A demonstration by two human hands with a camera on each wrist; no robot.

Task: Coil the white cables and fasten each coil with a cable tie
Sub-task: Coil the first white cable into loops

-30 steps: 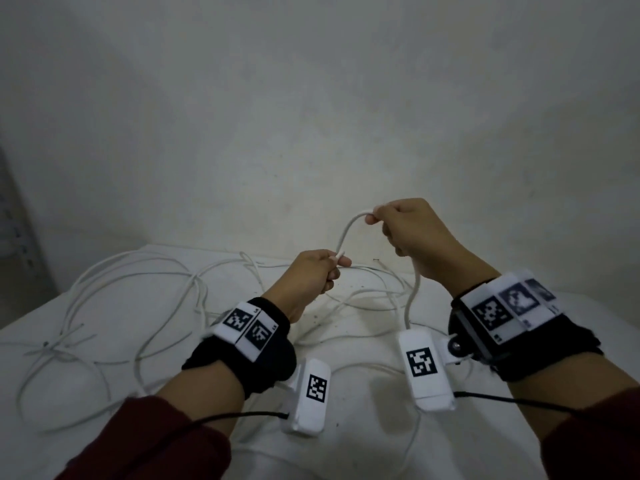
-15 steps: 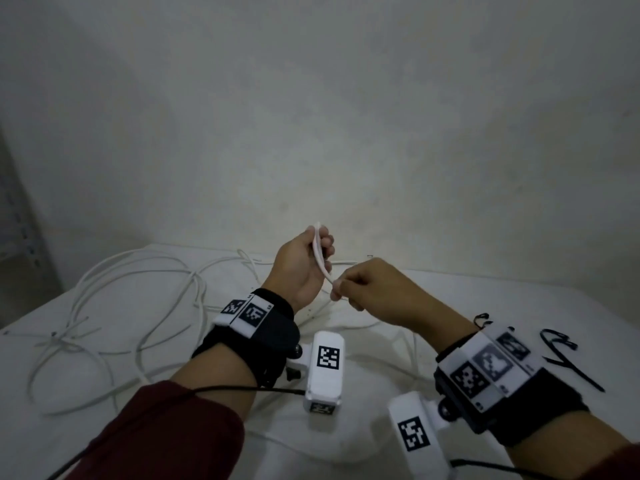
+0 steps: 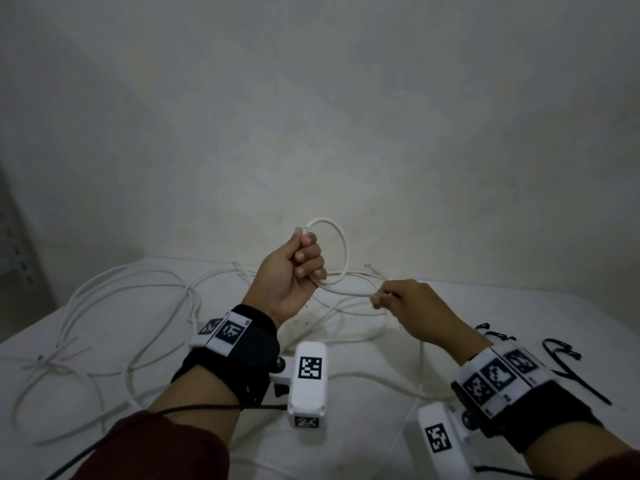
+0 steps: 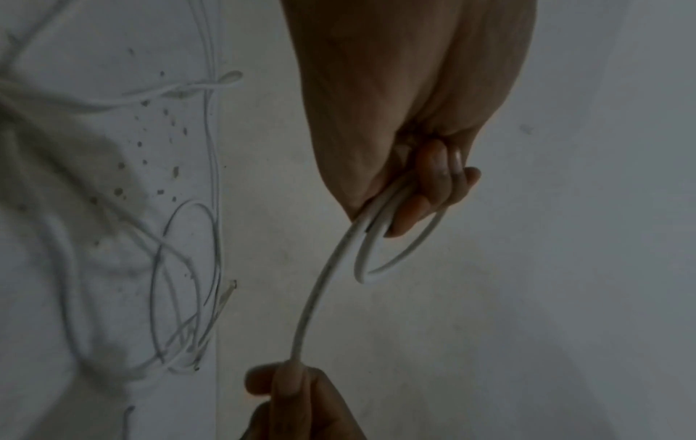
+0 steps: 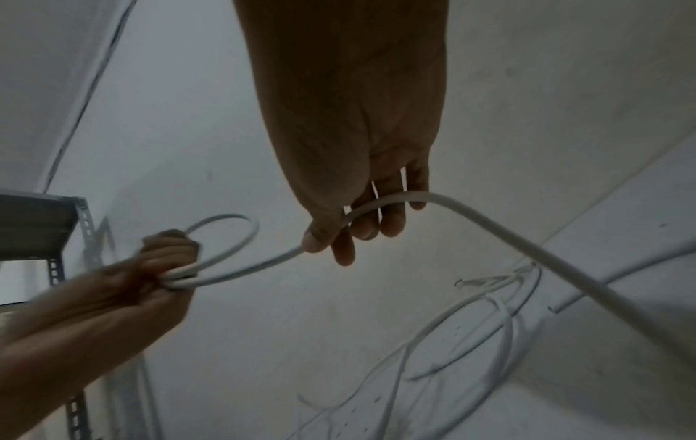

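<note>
My left hand (image 3: 301, 265) is raised above the table, its fingers curled round a small loop of white cable (image 3: 341, 251) about one turn wide. The same loop (image 4: 399, 256) hangs below my left fingers in the left wrist view. From the fist the cable runs right to my right hand (image 3: 384, 299), which pinches it between thumb and fingers. In the right wrist view the cable (image 5: 527, 250) passes under my right fingers (image 5: 391, 226) and trails down to the table. Black cable ties (image 3: 568, 362) lie on the table at the right.
Several loose white cables (image 3: 114, 306) sprawl in wide loops over the white table (image 3: 363, 362), mostly left and centre. A plain wall stands close behind. A grey metal shelf upright (image 5: 56, 238) stands at the left edge.
My left hand has risen and now grips a formed loop of cable. My right hand has slid away to the right along the cable, lower than the left.
</note>
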